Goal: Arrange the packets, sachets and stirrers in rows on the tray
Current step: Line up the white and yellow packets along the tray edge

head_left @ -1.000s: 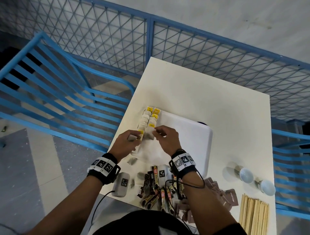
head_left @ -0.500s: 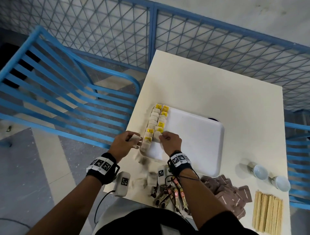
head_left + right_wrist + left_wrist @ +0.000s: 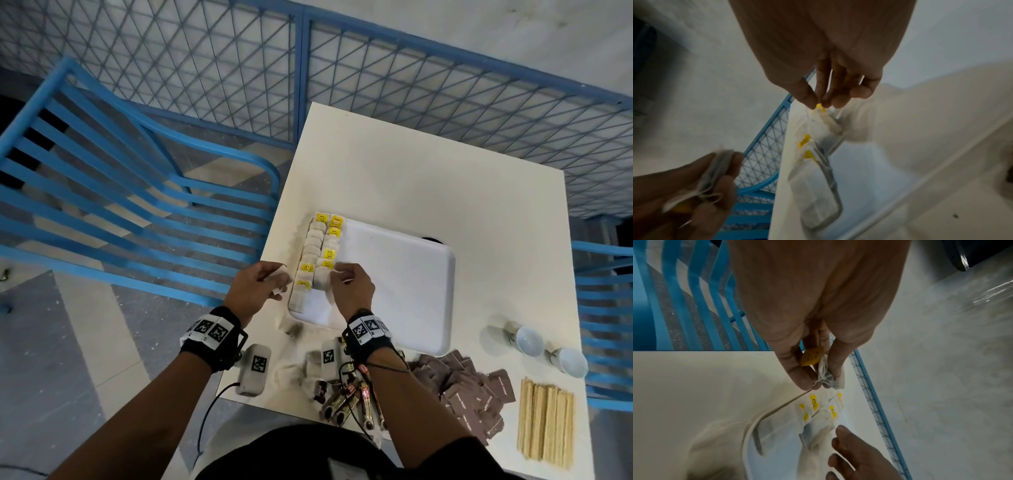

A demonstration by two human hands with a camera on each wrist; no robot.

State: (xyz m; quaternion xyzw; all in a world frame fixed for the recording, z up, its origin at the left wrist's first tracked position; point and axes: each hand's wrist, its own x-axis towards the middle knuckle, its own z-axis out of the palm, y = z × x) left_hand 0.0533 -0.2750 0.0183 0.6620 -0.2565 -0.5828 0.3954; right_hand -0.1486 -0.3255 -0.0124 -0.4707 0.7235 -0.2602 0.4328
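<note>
A white tray lies on the table with tea bags in two rows along its left side, several showing yellow tags. My left hand is just left of the tray, off its edge. It pinches a loose tea bag whose yellow tag sits between the fingers. My right hand is at the near end of the second row. Its thumb and forefinger pinch the yellow tag of the nearest tea bag, which lies on the tray.
Near the table's front edge lie loose tea bags, stick packets, a heap of brown sachets and wooden stirrers. Two small cups stand at the right. A blue chair and a mesh fence border the table.
My hands have parted. The right one has set a tea bag at the near end of the second row and holds its tag. The left has drawn off the tray's left edge.
</note>
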